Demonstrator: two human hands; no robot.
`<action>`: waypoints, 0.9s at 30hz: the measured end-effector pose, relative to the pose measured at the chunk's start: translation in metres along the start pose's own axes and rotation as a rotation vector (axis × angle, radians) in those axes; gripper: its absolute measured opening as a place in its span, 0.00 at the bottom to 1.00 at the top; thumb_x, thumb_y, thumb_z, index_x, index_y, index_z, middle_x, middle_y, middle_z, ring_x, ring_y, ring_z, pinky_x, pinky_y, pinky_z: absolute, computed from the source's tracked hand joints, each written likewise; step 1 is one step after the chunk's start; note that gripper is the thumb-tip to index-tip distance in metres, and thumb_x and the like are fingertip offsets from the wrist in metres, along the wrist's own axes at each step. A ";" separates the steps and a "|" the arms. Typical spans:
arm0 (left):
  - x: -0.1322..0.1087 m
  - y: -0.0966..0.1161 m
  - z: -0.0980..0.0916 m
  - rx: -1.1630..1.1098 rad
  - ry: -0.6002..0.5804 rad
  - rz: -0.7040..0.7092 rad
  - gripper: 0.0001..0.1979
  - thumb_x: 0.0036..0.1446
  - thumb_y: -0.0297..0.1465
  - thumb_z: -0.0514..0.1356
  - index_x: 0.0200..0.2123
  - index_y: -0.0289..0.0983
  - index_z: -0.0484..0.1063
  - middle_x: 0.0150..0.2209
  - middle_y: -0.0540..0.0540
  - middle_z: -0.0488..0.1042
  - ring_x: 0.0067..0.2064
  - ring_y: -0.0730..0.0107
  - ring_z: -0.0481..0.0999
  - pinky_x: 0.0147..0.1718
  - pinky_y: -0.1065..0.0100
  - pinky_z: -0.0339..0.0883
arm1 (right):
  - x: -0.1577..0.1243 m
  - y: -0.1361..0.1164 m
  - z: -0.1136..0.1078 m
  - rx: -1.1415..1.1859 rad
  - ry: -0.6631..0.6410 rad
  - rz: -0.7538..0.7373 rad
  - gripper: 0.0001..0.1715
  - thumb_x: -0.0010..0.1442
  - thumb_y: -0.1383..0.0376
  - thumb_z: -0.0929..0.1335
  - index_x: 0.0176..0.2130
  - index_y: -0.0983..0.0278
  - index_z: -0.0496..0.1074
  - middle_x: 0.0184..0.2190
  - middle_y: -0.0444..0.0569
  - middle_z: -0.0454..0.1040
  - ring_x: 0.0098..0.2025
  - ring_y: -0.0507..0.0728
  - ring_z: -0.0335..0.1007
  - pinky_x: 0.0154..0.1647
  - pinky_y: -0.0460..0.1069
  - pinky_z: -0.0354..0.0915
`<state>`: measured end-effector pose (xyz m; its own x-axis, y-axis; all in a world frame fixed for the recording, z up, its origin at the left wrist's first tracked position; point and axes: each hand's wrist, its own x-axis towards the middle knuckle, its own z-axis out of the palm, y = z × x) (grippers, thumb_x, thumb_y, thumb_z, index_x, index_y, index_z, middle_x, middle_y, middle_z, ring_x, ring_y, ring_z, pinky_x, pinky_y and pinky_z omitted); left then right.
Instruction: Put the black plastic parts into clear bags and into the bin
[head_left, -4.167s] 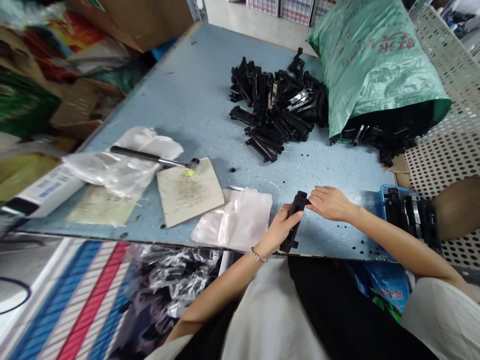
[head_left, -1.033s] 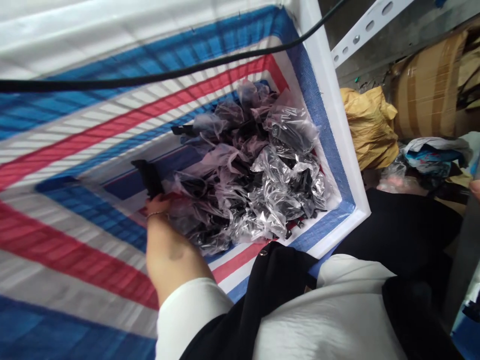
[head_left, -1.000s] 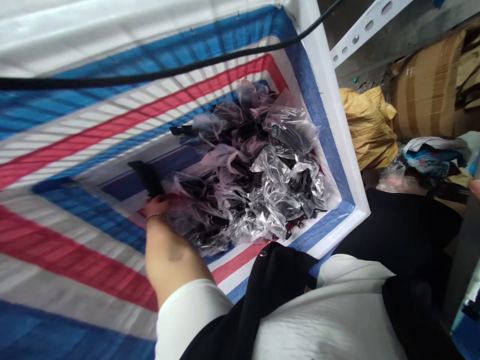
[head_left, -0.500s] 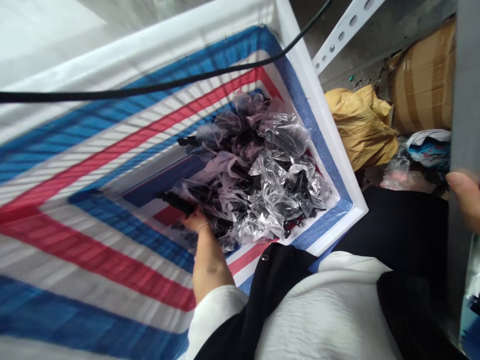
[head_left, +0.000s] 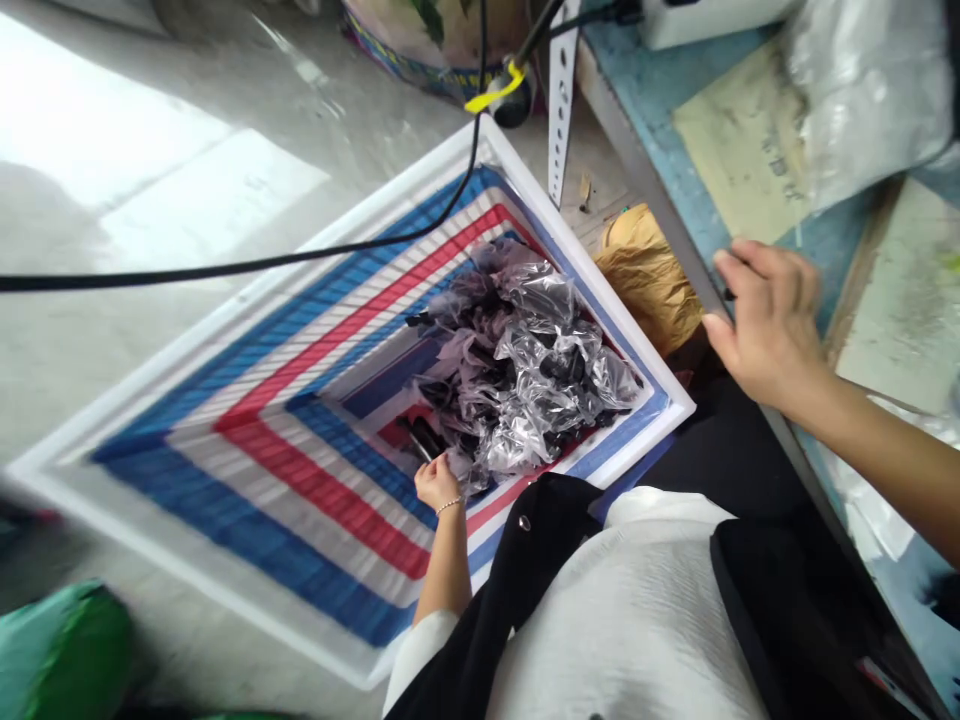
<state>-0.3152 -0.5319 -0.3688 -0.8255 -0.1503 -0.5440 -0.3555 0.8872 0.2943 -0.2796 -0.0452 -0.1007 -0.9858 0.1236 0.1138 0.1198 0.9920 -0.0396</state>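
My left hand (head_left: 436,482), with a bracelet at the wrist, reaches down into a deep basket (head_left: 330,490) lined in blue, white and red stripes. Its fingers are closed at the end of a long black part (head_left: 424,440), which looks to be in clear plastic. Beside it lies a heap of clear plastic bags (head_left: 525,390) with black parts inside, filling the basket's far end. To the right, my right hand (head_left: 772,320) is wrapped round the edge of a blue workbench (head_left: 637,130), thumb below and fingers on top.
A black cable (head_left: 300,262) hangs across above the basket. A perforated white metal strut (head_left: 559,130) stands by the bench. Under the bench is a crumpled yellow sack (head_left: 652,280). Plastic bags (head_left: 877,90) lie on the benchtop. A green bag (head_left: 75,650) sits on the floor at lower left.
The view has drawn back and turned, showing the whole basket and the benchtop. My left hand remains low in the basket at the black part; my right hand now shows fully on the bench edge.
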 end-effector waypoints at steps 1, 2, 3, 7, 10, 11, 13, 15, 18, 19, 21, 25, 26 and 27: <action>-0.008 0.009 -0.005 -0.020 0.036 0.016 0.13 0.68 0.35 0.55 0.45 0.38 0.77 0.46 0.40 0.77 0.60 0.50 0.71 0.60 0.47 0.65 | 0.001 -0.001 0.001 0.034 -0.025 0.023 0.37 0.65 0.63 0.66 0.69 0.65 0.53 0.65 0.64 0.59 0.67 0.74 0.55 0.67 0.73 0.54; -0.017 0.019 -0.010 -0.044 0.065 0.046 0.13 0.67 0.35 0.54 0.42 0.39 0.78 0.46 0.40 0.77 0.62 0.49 0.70 0.62 0.48 0.63 | 0.002 -0.001 0.001 0.074 -0.051 0.043 0.37 0.65 0.64 0.65 0.69 0.65 0.53 0.66 0.64 0.58 0.67 0.75 0.54 0.66 0.74 0.52; -0.027 0.032 -0.015 -0.070 0.084 0.088 0.13 0.66 0.35 0.55 0.40 0.39 0.79 0.47 0.40 0.77 0.62 0.50 0.70 0.63 0.51 0.63 | 0.003 -0.001 0.002 0.116 -0.075 0.059 0.37 0.64 0.65 0.65 0.69 0.65 0.53 0.67 0.64 0.57 0.68 0.76 0.53 0.66 0.76 0.51; -0.084 0.094 -0.037 -0.180 0.043 0.495 0.13 0.61 0.40 0.60 0.38 0.39 0.81 0.56 0.40 0.74 0.59 0.53 0.74 0.62 0.55 0.66 | 0.002 -0.008 -0.007 0.221 -0.077 0.026 0.39 0.63 0.69 0.65 0.70 0.67 0.52 0.68 0.66 0.56 0.70 0.76 0.49 0.68 0.77 0.47; -0.140 0.140 -0.057 -0.240 -0.052 0.896 0.11 0.62 0.40 0.60 0.38 0.43 0.82 0.57 0.40 0.74 0.57 0.52 0.76 0.57 0.54 0.71 | -0.012 -0.020 -0.022 0.252 -0.088 -0.210 0.40 0.63 0.73 0.65 0.70 0.57 0.54 0.68 0.56 0.59 0.72 0.69 0.48 0.70 0.75 0.45; -0.158 0.152 -0.063 -0.250 -0.092 0.997 0.10 0.62 0.39 0.61 0.38 0.45 0.82 0.56 0.41 0.75 0.56 0.52 0.77 0.55 0.54 0.73 | -0.020 -0.024 -0.028 0.261 -0.105 -0.321 0.38 0.64 0.74 0.63 0.68 0.53 0.56 0.67 0.52 0.61 0.73 0.66 0.48 0.71 0.74 0.45; -0.192 0.172 -0.074 -0.268 -0.173 1.156 0.07 0.61 0.35 0.62 0.38 0.47 0.82 0.54 0.41 0.77 0.53 0.54 0.79 0.54 0.55 0.74 | -0.041 -0.029 -0.038 0.259 -0.168 -0.506 0.31 0.67 0.76 0.59 0.63 0.53 0.65 0.62 0.50 0.69 0.70 0.62 0.55 0.71 0.70 0.48; -0.218 0.186 -0.078 -0.284 -0.237 1.251 0.07 0.60 0.33 0.63 0.37 0.47 0.82 0.51 0.42 0.79 0.49 0.56 0.80 0.53 0.55 0.75 | -0.067 -0.030 -0.047 0.233 -0.267 -0.552 0.23 0.69 0.76 0.56 0.52 0.61 0.73 0.52 0.55 0.76 0.61 0.62 0.66 0.66 0.66 0.58; -0.241 0.198 -0.073 -0.314 -0.317 1.245 0.07 0.59 0.32 0.62 0.30 0.43 0.78 0.46 0.43 0.81 0.45 0.58 0.81 0.48 0.56 0.76 | -0.110 -0.023 -0.059 0.217 -0.400 -0.423 0.18 0.69 0.76 0.58 0.42 0.67 0.75 0.41 0.59 0.77 0.47 0.61 0.73 0.52 0.59 0.69; -0.245 0.200 -0.070 -0.349 -0.325 1.201 0.09 0.59 0.33 0.61 0.26 0.42 0.76 0.44 0.43 0.81 0.44 0.58 0.81 0.47 0.57 0.76 | -0.123 -0.020 -0.063 0.229 -0.415 -0.368 0.17 0.68 0.76 0.59 0.42 0.68 0.75 0.41 0.59 0.77 0.45 0.61 0.73 0.49 0.57 0.70; -0.247 0.204 -0.064 -0.470 -0.292 1.052 0.14 0.60 0.36 0.58 0.22 0.40 0.71 0.42 0.43 0.81 0.43 0.58 0.80 0.45 0.56 0.76 | -0.145 -0.013 -0.071 0.289 -0.408 -0.264 0.13 0.68 0.75 0.61 0.42 0.67 0.73 0.42 0.58 0.75 0.45 0.61 0.72 0.47 0.56 0.69; -0.242 0.216 -0.065 -0.734 -0.247 0.773 0.10 0.62 0.39 0.59 0.35 0.39 0.74 0.36 0.44 0.80 0.39 0.62 0.80 0.41 0.59 0.75 | -0.170 -0.001 -0.085 0.660 -0.270 0.028 0.06 0.67 0.68 0.65 0.45 0.65 0.70 0.46 0.55 0.73 0.47 0.60 0.71 0.49 0.56 0.68; -0.242 0.219 -0.067 -0.764 -0.285 0.763 0.10 0.60 0.39 0.62 0.41 0.39 0.74 0.36 0.45 0.80 0.37 0.64 0.80 0.40 0.61 0.75 | -0.173 0.001 -0.088 0.815 -0.227 0.123 0.06 0.66 0.67 0.66 0.45 0.64 0.70 0.45 0.53 0.73 0.47 0.59 0.71 0.50 0.55 0.68; -0.242 0.223 -0.069 -0.784 -0.325 0.775 0.14 0.58 0.37 0.65 0.46 0.40 0.73 0.37 0.45 0.80 0.37 0.65 0.80 0.40 0.62 0.75 | -0.177 0.000 -0.089 0.999 -0.194 0.223 0.05 0.66 0.66 0.66 0.44 0.63 0.69 0.42 0.50 0.74 0.45 0.58 0.71 0.49 0.54 0.68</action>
<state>-0.2246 -0.3280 -0.1175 -0.8298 0.5382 -0.1472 -0.0711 0.1597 0.9846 -0.0949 -0.0645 -0.0328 -0.9659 0.2070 -0.1552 0.2366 0.4637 -0.8538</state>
